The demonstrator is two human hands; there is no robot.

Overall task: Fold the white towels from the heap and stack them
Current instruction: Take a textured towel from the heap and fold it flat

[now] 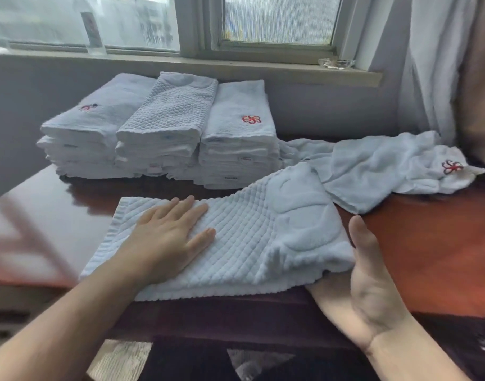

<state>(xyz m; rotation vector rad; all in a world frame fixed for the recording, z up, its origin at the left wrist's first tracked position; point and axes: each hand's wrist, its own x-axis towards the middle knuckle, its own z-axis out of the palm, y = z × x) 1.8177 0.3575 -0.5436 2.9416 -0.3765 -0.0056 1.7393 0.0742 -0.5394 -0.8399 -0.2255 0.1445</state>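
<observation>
Soft daylight is coming in thru the window [279, 20] at the back, giving everything a cool bluish cast. The stacked towels [235, 138] are throwing only faint shadows. The counter [433, 243] is showing pale glare on its left side. Left edge is smearing w/ blur, the wide lens is bending the sill [180, 60], and detail is looking a bit soft overall.

wooden table [428, 243] | three stacks of folded white towels [164, 125] at back | quilted towel [244, 232] front | loose towel [373, 171] right

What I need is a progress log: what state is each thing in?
Waffle towel: partly folded, flat on table.
Left hand: open, pressing it flat.
Right hand: open, fingers under its right end.
Three stacks: folded, side by side.
Logo towel: crumpled, unfolded.
</observation>
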